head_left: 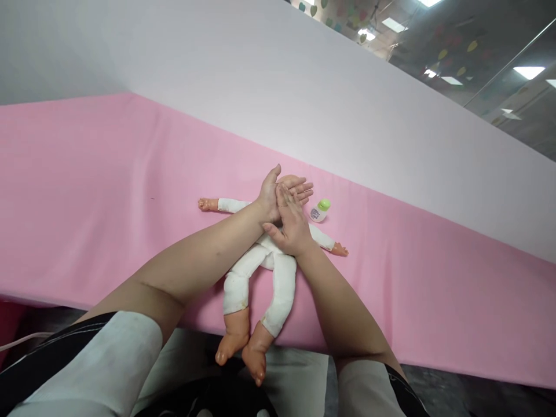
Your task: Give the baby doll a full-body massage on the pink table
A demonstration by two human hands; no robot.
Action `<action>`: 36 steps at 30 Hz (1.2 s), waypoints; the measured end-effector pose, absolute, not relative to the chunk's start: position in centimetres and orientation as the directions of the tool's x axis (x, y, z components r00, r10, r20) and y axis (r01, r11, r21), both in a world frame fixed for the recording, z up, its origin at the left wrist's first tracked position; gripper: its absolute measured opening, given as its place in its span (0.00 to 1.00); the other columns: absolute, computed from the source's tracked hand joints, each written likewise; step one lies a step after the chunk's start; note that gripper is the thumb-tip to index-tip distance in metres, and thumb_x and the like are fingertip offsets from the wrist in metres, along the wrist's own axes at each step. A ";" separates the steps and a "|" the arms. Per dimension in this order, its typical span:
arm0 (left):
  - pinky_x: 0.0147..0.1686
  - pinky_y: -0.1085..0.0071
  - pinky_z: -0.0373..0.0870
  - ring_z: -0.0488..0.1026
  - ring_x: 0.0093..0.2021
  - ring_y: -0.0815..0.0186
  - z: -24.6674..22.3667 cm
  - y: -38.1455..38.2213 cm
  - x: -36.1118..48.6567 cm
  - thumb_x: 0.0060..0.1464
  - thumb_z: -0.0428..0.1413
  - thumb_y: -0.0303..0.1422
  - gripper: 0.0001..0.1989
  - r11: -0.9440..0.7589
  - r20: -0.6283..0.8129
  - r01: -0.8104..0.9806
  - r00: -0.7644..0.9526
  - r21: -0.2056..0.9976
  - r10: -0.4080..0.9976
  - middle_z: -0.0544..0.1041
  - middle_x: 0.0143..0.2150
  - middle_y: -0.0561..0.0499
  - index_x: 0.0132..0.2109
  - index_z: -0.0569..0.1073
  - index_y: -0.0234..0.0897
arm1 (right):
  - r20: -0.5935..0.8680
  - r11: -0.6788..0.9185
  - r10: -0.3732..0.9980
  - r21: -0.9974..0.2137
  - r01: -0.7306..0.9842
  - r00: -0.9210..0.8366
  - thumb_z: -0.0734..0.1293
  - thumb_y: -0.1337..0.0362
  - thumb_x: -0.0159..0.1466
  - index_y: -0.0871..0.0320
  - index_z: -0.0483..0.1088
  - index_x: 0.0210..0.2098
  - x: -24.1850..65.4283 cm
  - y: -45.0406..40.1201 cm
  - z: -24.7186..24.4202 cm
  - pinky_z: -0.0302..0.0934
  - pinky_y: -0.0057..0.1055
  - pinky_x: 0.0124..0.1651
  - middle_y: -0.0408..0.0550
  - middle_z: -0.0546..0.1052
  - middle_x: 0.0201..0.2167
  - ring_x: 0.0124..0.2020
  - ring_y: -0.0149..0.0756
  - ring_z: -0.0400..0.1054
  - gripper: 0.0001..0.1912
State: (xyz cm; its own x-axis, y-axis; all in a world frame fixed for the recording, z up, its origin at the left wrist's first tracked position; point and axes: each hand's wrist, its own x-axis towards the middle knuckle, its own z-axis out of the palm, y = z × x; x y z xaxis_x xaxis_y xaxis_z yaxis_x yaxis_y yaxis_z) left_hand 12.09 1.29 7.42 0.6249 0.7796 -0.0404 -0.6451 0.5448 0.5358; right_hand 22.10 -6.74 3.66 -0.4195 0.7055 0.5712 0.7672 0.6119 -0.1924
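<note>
Lying under both hands (284, 208): doll (260, 272)

Both hands (284, 205) pressed together, flat (fingers overlapping).

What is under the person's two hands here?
The left hand and right hand lie flat over a doll on the pink table. Its head peeks out behind the fingers; face and chest are covered. A small bottle lies beside it.

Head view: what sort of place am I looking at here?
Probably a baby-care practice station indoors: a doll lies on a pink padded table, a small green-capped bottle beside it, ceiling light panels above.
</note>
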 end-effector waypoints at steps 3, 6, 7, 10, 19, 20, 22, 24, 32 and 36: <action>0.58 0.48 0.74 0.81 0.56 0.44 7.2 1.2 12.3 0.63 0.47 0.64 0.40 0.552 -0.037 -0.626 0.643 0.551 0.765 0.82 0.54 0.30 0.56 0.76 0.30 | 0.552 0.562 0.737 -0.179 0.807 -0.391 0.59 0.41 0.73 0.62 0.42 0.80 23.3 -6.0 3.6 0.31 0.60 0.82 0.59 0.48 0.81 0.82 0.52 0.37 0.47; 0.56 0.52 0.76 0.83 0.50 0.48 7.4 1.6 11.7 0.63 0.49 0.62 0.36 0.463 -0.029 -0.659 0.557 0.592 0.830 0.84 0.48 0.33 0.50 0.78 0.32 | 0.548 0.544 0.750 -0.189 0.818 -0.372 0.61 0.46 0.74 0.61 0.53 0.77 24.2 -5.7 3.3 0.36 0.60 0.81 0.59 0.56 0.78 0.81 0.51 0.44 0.40; 0.54 0.54 0.77 0.83 0.47 0.51 7.5 1.7 11.4 0.63 0.50 0.60 0.32 0.414 -0.033 -0.666 0.506 0.620 0.862 0.84 0.46 0.35 0.48 0.78 0.32 | 0.558 0.545 0.745 -0.195 0.815 -0.365 0.61 0.48 0.74 0.61 0.59 0.75 24.4 -5.7 3.2 0.40 0.59 0.81 0.59 0.61 0.76 0.80 0.50 0.49 0.36; 0.47 0.63 0.78 0.82 0.40 0.59 7.5 1.4 10.4 0.63 0.57 0.47 0.19 0.304 -0.074 -0.621 0.367 0.722 0.927 0.83 0.40 0.41 0.40 0.79 0.34 | 0.596 0.562 0.722 -0.209 0.801 -0.351 0.61 0.53 0.73 0.60 0.74 0.63 24.4 -6.4 2.8 0.54 0.54 0.77 0.60 0.75 0.66 0.73 0.48 0.63 0.26; 0.49 0.58 0.72 0.76 0.40 0.54 1.6 0.6 4.8 0.55 0.61 0.40 0.07 -0.446 0.364 0.245 0.314 0.861 0.877 0.82 0.37 0.47 0.36 0.81 0.43 | 0.491 0.790 0.587 -0.176 0.587 -0.643 0.59 0.47 0.76 0.55 0.69 0.69 24.3 -12.8 2.9 0.60 0.52 0.75 0.56 0.74 0.67 0.72 0.47 0.65 0.29; 0.52 0.56 0.71 0.77 0.43 0.52 1.1 0.7 4.4 0.56 0.60 0.40 0.09 -0.514 0.392 0.344 0.365 0.786 0.844 0.82 0.41 0.46 0.39 0.82 0.44 | 0.463 0.813 0.568 -0.188 0.551 -0.680 0.58 0.46 0.76 0.56 0.67 0.70 23.9 -13.4 3.2 0.59 0.50 0.75 0.57 0.73 0.69 0.73 0.46 0.63 0.31; 0.55 0.54 0.70 0.77 0.49 0.49 0.7 0.8 4.0 0.60 0.56 0.39 0.12 -0.574 0.397 0.465 0.428 0.674 0.812 0.83 0.48 0.43 0.45 0.82 0.43 | 0.369 0.846 0.533 -0.211 0.490 -0.761 0.59 0.43 0.75 0.57 0.64 0.72 23.1 -14.4 3.9 0.54 0.49 0.78 0.57 0.70 0.72 0.76 0.46 0.59 0.35; 0.57 0.53 0.70 0.77 0.53 0.47 0.6 0.9 4.1 0.63 0.52 0.39 0.16 -0.587 0.374 0.521 0.462 0.620 0.804 0.82 0.52 0.41 0.49 0.81 0.42 | 0.265 0.856 0.514 -0.222 0.467 -0.816 0.61 0.39 0.73 0.57 0.60 0.75 22.2 -15.1 4.3 0.47 0.51 0.80 0.56 0.66 0.74 0.78 0.48 0.54 0.40; 0.62 0.53 0.68 0.77 0.57 0.47 0.2 0.9 4.4 0.66 0.50 0.41 0.18 -0.606 0.340 0.532 0.517 0.591 0.785 0.81 0.55 0.42 0.53 0.80 0.44 | 0.128 0.696 0.715 -0.220 0.683 -0.687 0.67 0.33 0.67 0.51 0.51 0.79 24.2 -13.0 3.7 0.31 0.68 0.79 0.58 0.54 0.79 0.81 0.59 0.44 0.50; 0.65 0.51 0.65 0.76 0.57 0.45 -0.1 1.0 4.5 0.63 0.53 0.41 0.16 -0.598 0.374 0.460 0.490 0.656 0.787 0.81 0.54 0.41 0.51 0.81 0.44 | 0.120 0.552 0.833 -0.259 0.793 -0.540 0.60 0.42 0.75 0.50 0.51 0.79 27.0 -10.5 3.2 0.37 0.67 0.79 0.53 0.52 0.80 0.82 0.55 0.41 0.39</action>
